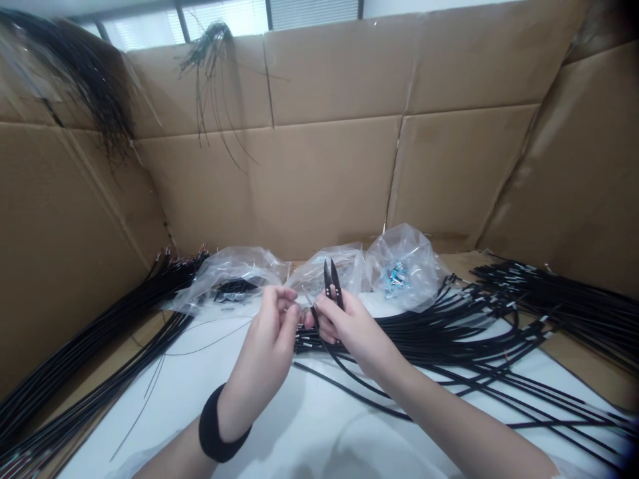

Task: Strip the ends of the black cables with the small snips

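My right hand (347,322) is closed around a pair of black thread snips (331,273), whose two blades point up and stand slightly apart. A black cable (344,367) runs up from the bundle to the fingers of this hand, and its stripped-looking end (309,303) rises between both hands. Close beside it is my left hand (274,326), with a black band on the wrist. Its fingers are curled and thumb and fingertips come together near the cable end; what they pinch is too small to make out.
Behind the hands stand clear plastic bags, one with small shiny blue-white parts (398,275). Cut black cables (424,339) lie to the right, more cable bundles (100,346) on the left. Thin wires (207,56) hang over the cardboard wall (329,179). Loose strands (158,372) lie on the white surface.
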Tool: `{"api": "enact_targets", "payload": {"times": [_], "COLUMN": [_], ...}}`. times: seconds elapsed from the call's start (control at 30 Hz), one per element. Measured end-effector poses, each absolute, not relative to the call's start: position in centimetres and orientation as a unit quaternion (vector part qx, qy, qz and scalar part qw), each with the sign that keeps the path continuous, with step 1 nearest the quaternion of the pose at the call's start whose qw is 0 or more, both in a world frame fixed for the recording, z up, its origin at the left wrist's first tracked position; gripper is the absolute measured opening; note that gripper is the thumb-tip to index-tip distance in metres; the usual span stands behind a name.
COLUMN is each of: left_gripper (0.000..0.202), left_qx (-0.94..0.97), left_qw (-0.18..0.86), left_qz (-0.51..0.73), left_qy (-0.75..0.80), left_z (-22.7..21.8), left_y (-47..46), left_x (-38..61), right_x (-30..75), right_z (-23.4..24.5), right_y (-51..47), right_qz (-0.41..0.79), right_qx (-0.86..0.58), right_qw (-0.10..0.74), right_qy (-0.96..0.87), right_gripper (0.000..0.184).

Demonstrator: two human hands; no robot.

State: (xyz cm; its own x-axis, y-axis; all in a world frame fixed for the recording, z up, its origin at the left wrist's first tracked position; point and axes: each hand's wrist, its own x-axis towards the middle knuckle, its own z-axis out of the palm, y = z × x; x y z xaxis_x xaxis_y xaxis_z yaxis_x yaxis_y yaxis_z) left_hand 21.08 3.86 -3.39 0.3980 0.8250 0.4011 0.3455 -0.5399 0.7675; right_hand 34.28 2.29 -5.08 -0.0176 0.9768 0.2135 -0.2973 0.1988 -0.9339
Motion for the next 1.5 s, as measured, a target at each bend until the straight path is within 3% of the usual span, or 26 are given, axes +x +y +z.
{"api": "enact_targets", "payload": {"times": [0.1, 0.2, 0.63, 0.97, 1.07, 1.33, 1.5], "left_gripper": [0.026, 0.016, 0.022, 0.018, 0.019, 0.024, 0.024], "left_qx": [0.806, 0.830, 0.855, 0.827, 0.841, 0.787, 0.708], "left_qw": [0.199, 0.115, 0.016, -0.143, -0.055, 0.382, 0.573], "left_qz": [0.397, 0.362, 0.283, 0.365, 0.353, 0.285, 0.255], "left_qy": [0.392, 0.408, 0.435, 0.403, 0.406, 0.392, 0.324], "left_z": [-3.5, -3.4, -3.4, -4.5, -4.6, -3.2, -1.7], "left_y": [3.4, 3.0, 3.5, 4.7, 4.4, 4.9, 4.9], "left_x": [21.2, 21.1, 20.9, 21.4, 21.7, 21.3, 20.4], "right_x": [34.3, 34.3, 33.7, 34.4, 34.5, 34.8, 35.5], "right_z": [-5.3, -5.4, -6.1, -5.2, -5.1, -5.5, -4.9], "right_y": [2.3, 2.3, 2.9, 3.0, 2.9, 3.3, 3.3], "right_qz": [0.520, 0.524, 0.511, 0.570, 0.576, 0.556, 0.549], "right_qx": [-0.363, -0.368, -0.340, -0.357, -0.343, -0.349, -0.318], "right_qw": [0.597, 0.582, 0.638, 0.573, 0.593, 0.610, 0.632], "right_qy": [-0.492, -0.502, -0.464, -0.469, -0.446, -0.443, -0.446], "right_gripper": [0.026, 0.027, 0.030, 0.025, 0.022, 0.022, 0.023]}}
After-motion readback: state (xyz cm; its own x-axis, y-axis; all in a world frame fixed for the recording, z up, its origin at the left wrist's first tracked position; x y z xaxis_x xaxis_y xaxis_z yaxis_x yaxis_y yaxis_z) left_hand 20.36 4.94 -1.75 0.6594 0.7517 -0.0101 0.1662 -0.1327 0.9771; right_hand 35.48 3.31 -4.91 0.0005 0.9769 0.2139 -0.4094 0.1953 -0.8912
